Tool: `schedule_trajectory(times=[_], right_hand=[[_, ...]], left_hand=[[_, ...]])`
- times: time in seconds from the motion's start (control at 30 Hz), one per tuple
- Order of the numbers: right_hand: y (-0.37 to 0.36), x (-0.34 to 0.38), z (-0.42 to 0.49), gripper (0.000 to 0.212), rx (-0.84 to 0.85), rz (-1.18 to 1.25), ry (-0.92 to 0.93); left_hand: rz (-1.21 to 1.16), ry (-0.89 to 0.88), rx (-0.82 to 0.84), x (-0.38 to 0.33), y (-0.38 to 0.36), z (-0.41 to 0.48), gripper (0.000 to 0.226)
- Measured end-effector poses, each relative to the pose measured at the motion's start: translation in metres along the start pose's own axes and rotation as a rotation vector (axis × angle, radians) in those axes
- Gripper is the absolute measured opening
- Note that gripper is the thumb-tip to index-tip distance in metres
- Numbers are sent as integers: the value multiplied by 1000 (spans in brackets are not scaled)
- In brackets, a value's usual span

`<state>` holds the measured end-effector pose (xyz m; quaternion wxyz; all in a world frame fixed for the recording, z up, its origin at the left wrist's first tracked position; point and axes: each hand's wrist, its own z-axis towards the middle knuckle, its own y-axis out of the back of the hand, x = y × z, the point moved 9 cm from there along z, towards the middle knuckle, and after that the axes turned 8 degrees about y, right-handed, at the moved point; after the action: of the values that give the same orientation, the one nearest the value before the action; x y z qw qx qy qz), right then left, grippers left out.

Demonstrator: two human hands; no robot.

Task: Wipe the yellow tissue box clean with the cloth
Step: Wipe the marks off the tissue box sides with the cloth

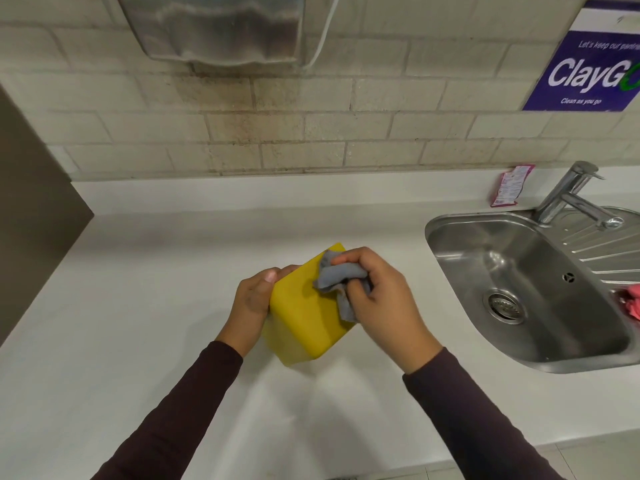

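Smooth, round-cornered yellow tissue box [304,320] sits tilted over the middle of the flat white counter [138,306], one corner down toward us. We can't tell if that corner touches the top or hangs just above it. Our left hand [254,303] grips the box's left side, thumb at the upper edge, the other fingers behind the box and hidden. Our right hand [377,296] has its fingers clenched on a bunched soft grey cloth [332,275], pressing it onto the upper face near the far corner. We judge the box light and stiff, likely hard plastic. It won't give under wiping pressure, but the sleek skin and rounded edges offer little bite, so it could twist or slip out of a one-sided hold. Best purchase is across two opposite flat faces, away from the corners, leaving the wiped face exposed. The cloth is limp, takes any shape, and needs a full fist to hold it bunched. Room: the counter runs wide to the left and toward us, but its front edge shows below our sleeves, so we wouldn't slide the box that way. The stainless steel sink [450,223] lies well apart to the right, with a chrome tap [568,195] behind it, a pink packet [509,185] against the tiled wall [311,133] and a pink rag [632,303] on the drainer. A dark panel [31,185] bounds the far left. Turning the box in place should clear everything.
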<state>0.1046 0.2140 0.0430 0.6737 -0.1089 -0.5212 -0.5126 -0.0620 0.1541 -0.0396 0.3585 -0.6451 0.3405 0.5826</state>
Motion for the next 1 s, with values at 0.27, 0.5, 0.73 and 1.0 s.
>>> schedule_trajectory(times=[0.27, 0.5, 0.73, 1.0], right_hand=[[-26, 13, -38, 34, 274, 381, -41], [15, -65, -86, 41, -151, 1172, -509], [11, -70, -86, 16, -339, 1463, -570], [14, -53, -77, 57, -283, 1508, -460]], left_hand=[[89, -4, 150, -1, -4, 0, 43], [382, 164, 422, -27, -25, 8, 45], [1071, 206, 497, -34, -81, 23, 73], [849, 156, 605, -39, -78, 12, 51]])
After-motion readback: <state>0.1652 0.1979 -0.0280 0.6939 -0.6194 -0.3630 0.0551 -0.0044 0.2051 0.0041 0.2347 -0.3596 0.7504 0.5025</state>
